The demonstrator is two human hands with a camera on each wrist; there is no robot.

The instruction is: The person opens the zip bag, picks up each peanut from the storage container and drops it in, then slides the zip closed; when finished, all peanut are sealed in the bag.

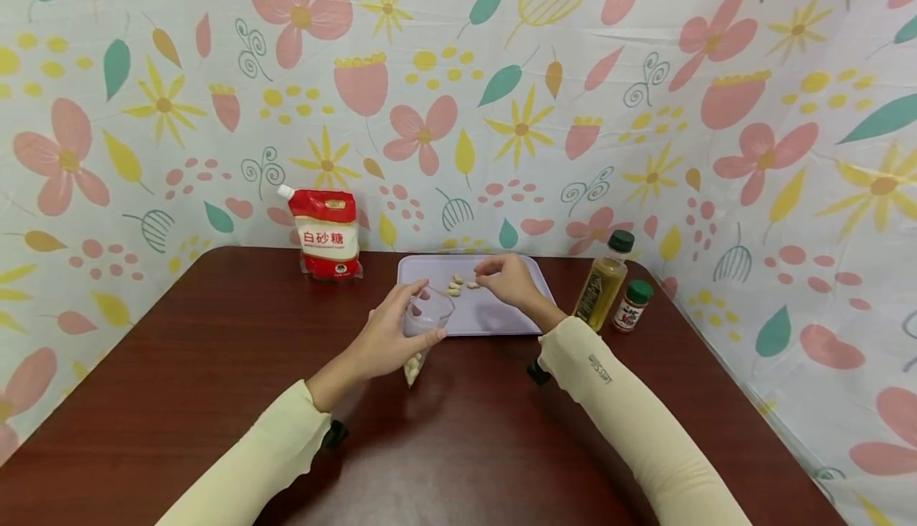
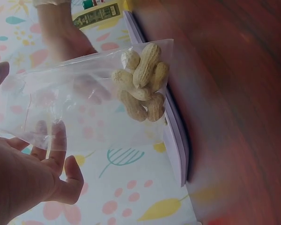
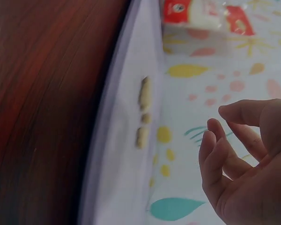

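Observation:
My left hand (image 1: 392, 337) holds a clear plastic bag (image 2: 93, 112) near its mouth, in front of the tray. Several unshelled peanuts (image 2: 143, 82) are gathered at the bottom of the bag. Through the film, some of the left fingers (image 2: 58, 136) show. Over the right part of the lilac tray (image 1: 494, 321), my right hand (image 1: 510, 281) hovers with loosely bent fingers, and nothing shows between them in the right wrist view. Several more peanuts (image 3: 144, 96) lie on the tray, just left of the right fingertips in the head view.
A red and white sugar pouch (image 1: 327, 235) with a white cap stands at the back left. Right of the tray are a bottle of yellowish oil (image 1: 602, 291) and a small green-lidded jar (image 1: 632, 307). Patterned cloth (image 1: 458, 96) hangs behind the dark wooden table (image 1: 236, 327).

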